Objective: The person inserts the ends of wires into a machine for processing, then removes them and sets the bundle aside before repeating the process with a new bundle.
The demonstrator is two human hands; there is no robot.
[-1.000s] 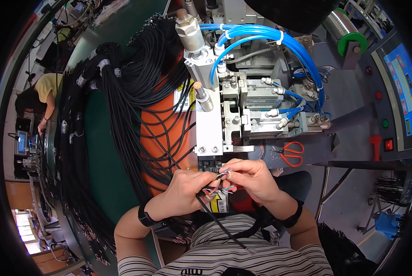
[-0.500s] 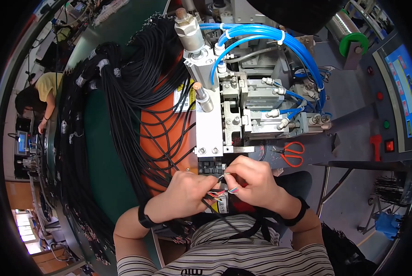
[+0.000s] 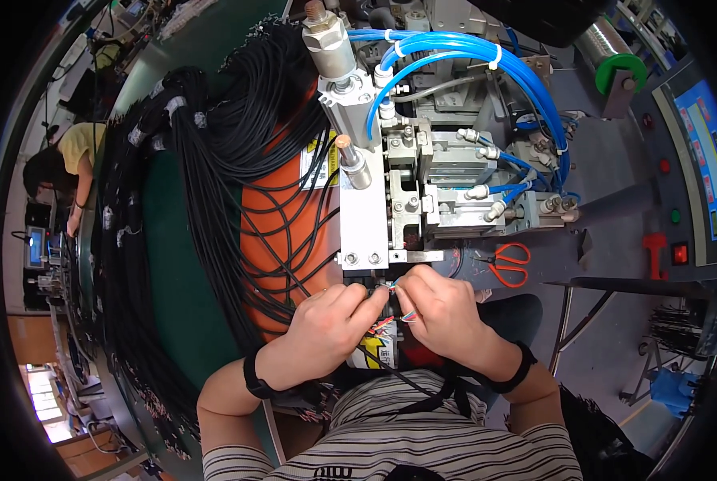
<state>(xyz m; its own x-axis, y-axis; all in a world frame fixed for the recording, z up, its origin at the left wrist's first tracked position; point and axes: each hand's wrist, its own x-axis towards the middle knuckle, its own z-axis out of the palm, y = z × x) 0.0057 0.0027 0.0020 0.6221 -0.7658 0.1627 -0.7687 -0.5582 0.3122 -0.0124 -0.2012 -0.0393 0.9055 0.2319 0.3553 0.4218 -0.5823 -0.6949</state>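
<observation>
My left hand (image 3: 332, 322) is closed on a black cable, and its coloured wire ends (image 3: 383, 325) stick out below the fingers. Its thumb and forefinger meet the fingertips of my right hand (image 3: 440, 311). That hand pinches thin coloured wires (image 3: 409, 317), whose ends show by the palm. Both hands are just in front of the white metal block (image 3: 364, 224) of a machine, over a small dark fixture that they mostly hide. What lies right between the fingertips is too small to make out.
Bundled black cables (image 3: 206, 168) cover the orange board and green table at left. Pneumatic cylinders (image 3: 459, 160) with blue hoses (image 3: 527, 76) stand ahead. Red-handled scissors (image 3: 509, 265) lie right of the machine, near a control panel (image 3: 699, 160). A person (image 3: 76, 156) works at far left.
Both hands have moved slightly forward, closer to the machine's block, with the wires still pinched. More of the yellow-and-white label below the hands shows.
</observation>
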